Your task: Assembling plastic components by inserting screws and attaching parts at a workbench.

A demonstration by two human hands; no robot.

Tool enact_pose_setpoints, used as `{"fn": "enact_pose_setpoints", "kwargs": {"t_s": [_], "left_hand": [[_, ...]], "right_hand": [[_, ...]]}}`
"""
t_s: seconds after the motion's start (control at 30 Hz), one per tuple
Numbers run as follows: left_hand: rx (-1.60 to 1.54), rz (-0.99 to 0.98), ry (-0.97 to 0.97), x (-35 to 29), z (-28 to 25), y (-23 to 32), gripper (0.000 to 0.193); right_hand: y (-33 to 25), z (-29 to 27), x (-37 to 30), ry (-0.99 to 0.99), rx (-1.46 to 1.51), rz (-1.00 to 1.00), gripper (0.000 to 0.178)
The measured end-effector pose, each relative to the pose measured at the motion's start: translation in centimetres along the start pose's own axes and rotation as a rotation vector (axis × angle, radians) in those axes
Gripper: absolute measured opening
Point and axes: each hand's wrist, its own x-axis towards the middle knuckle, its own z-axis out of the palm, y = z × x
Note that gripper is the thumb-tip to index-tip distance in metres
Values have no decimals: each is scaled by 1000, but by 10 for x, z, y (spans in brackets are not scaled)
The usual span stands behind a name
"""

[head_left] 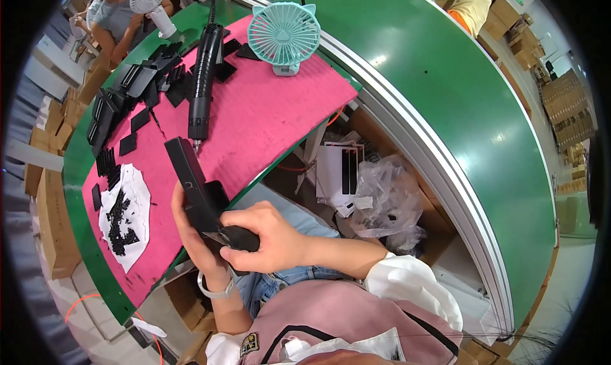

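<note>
Over the near edge of the pink mat, my left hand (pixel 194 238) is wrapped round a long black plastic device (pixel 186 162), which is tilted with its far end toward the mat. My right hand (pixel 270 231) is closed on a rounded black piece (pixel 240 238) at the device's near end. Whether that piece belongs to the device or is separate, I cannot tell. Just beyond the device hangs a black electric screwdriver (pixel 202 88), its tip close to the device's far end. Small black screws (pixel 119 225) lie heaped on white paper (pixel 141 190) to the left.
Black plastic parts (pixel 127 88) are piled along the far left of the pink mat (pixel 254 120). A teal fan (pixel 284 37) stands at its far edge. Right of it runs a green conveyor (pixel 439 104) with a metal rail. Below are boxes and a clear plastic bag (pixel 388 196). Other people sit farther off.
</note>
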Motion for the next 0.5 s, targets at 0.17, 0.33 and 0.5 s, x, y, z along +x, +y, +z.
{"fn": "enact_pose_setpoints", "kwargs": {"t_s": [0.17, 0.33, 0.5], "left_hand": [[-184, -208, -106, -36, -21, 11, 94], [-463, -230, 133, -52, -49, -6, 88], [-953, -197, -103, -49, -75, -11, 66]], "right_hand": [[-5, 14, 6, -151, -48, -69, 16], [-3, 43, 17, -319, -201, 2, 21], [-7, 57, 28, -544, -211, 207, 35]]}}
